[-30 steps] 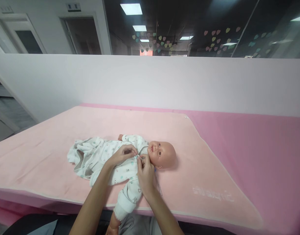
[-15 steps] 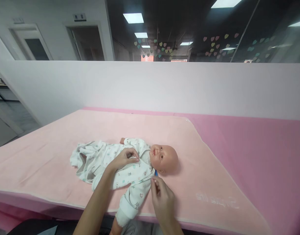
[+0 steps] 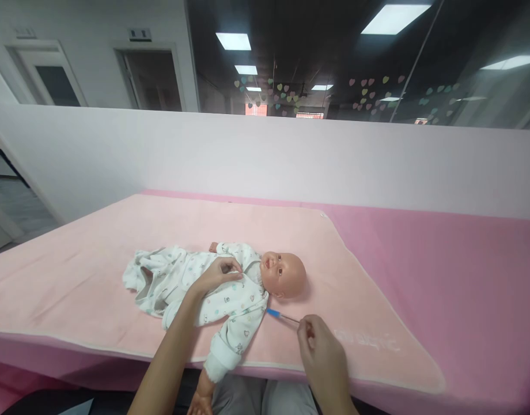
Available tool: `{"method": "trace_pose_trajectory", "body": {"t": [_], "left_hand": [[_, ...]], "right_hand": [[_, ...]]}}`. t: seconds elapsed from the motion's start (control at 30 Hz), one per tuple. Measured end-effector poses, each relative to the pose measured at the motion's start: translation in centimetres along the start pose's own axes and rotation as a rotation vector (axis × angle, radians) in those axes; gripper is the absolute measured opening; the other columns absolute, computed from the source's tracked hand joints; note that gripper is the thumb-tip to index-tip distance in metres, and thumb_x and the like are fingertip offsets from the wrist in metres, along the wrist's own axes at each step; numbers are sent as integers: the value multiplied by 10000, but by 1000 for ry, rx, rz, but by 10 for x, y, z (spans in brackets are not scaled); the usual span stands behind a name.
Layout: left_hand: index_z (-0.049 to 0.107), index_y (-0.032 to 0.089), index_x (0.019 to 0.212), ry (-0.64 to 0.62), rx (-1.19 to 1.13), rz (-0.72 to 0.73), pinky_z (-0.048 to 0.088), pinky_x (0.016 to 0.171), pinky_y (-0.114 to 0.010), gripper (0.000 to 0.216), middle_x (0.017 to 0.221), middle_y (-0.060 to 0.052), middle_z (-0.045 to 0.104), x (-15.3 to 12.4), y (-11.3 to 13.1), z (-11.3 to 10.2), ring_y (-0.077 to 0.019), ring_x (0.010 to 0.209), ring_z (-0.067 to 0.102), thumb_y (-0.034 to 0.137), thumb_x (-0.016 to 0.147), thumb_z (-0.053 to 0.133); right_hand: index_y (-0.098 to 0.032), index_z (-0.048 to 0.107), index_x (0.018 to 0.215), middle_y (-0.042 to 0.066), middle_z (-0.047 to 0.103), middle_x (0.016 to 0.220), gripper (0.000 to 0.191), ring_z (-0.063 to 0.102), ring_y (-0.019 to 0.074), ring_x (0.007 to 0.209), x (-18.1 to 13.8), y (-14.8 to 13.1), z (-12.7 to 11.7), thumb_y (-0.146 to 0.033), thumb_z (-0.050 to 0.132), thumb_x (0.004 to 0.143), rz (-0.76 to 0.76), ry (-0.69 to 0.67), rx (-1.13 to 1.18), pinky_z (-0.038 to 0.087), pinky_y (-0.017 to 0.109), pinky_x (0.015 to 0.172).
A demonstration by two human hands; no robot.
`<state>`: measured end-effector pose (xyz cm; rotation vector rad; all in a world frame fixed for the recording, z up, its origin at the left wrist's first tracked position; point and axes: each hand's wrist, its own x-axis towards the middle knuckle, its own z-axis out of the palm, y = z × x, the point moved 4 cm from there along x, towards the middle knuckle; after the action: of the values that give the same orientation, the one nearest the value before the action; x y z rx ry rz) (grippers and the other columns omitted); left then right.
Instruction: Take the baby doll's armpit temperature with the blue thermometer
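A baby doll [image 3: 284, 275] lies on its back with its head to the right, dressed in a white patterned outfit [image 3: 222, 305]. On the doll's chest, my left hand [image 3: 219, 274] is closed, with thumb and fingertips pinching the outfit's front edge. My right hand [image 3: 321, 343] is closed on one end of a thin stick with a blue end, which looks like a thermometer [image 3: 282, 315]. Its blue end points at the doll's near shoulder, by the neckline. One doll arm reaches toward me over the table's front edge, its hand [image 3: 200, 403] hanging by my lap.
A peach-coloured pad [image 3: 96, 230] covers much of the pink table surface [image 3: 464, 276]. A low white wall [image 3: 291, 161] stands behind, with dark glass above it bearing heart stickers. My legs [image 3: 265, 396] are under the near edge.
My right hand has moved right and away from the doll's shoulder, drawing the thermometer into view. My left hand stays at the chest. The view has shifted slightly.
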<state>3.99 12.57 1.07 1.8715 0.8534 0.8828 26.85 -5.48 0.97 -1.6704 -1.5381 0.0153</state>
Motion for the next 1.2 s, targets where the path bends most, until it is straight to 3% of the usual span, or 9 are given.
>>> {"method": "trace_pose_trajectory", "body": {"t": [0.1,0.17,0.27,0.37,0.53,0.7,0.87,1.0,1.2], "left_hand": [[632,119,742,0,0,7,385,614,-228,279,714,-24,581,1,0,0,-127,682,507,373,660,713],[631,118,739,-2,2,9,378,614,-227,273,712,-22,579,1,0,0,-122,676,500,366,661,714],[636,119,745,-1,3,4,377,611,-230,267,712,-23,583,0,1,0,-123,673,499,365,666,707],[646,124,751,1,6,1,383,607,-234,269,725,-30,592,0,2,0,-129,675,506,377,672,697],[655,127,752,-9,5,-7,382,610,-237,263,742,-36,595,0,1,1,-132,685,508,371,668,702],[660,131,752,-2,-8,-11,384,624,-237,251,741,-36,600,1,1,0,-134,689,513,363,668,706],[661,128,761,2,-15,-25,383,610,-230,267,729,-30,585,1,0,1,-129,675,508,370,661,714],[659,126,779,2,-41,-30,376,594,-224,273,691,-12,550,1,-1,1,-120,657,497,371,671,712],[662,131,806,-7,-53,-14,395,647,-237,252,766,-34,593,0,0,1,-131,711,522,347,685,710]], "right_hand": [[-207,462,602,-11,495,506,329,496,127,490,26,-9,-37,-412,408,854,174,-48,278,360,216,466],[-202,426,523,-16,450,467,382,458,113,471,44,-14,-62,-440,467,820,256,-6,492,364,216,466],[-214,318,458,-47,331,404,424,325,82,379,62,-17,-78,-408,487,794,365,20,830,301,228,395],[-218,267,464,-76,244,403,452,233,58,357,66,-13,-69,-425,539,760,404,19,861,211,222,352],[-225,241,474,-96,199,390,487,192,42,344,55,-3,-32,-476,564,739,567,-192,948,172,210,339],[-226,222,448,-98,182,366,513,160,37,338,53,1,-29,-463,571,740,654,-227,1006,129,211,344],[-214,250,428,-84,212,382,535,172,40,359,52,3,-33,-506,580,732,585,-216,894,141,220,377],[-208,302,457,-64,268,417,512,224,60,384,47,17,-21,-558,558,729,530,-212,691,184,221,389],[-204,350,511,-44,318,447,469,332,96,423,32,35,-3,-553,438,812,287,-35,112,256,216,430]]}}
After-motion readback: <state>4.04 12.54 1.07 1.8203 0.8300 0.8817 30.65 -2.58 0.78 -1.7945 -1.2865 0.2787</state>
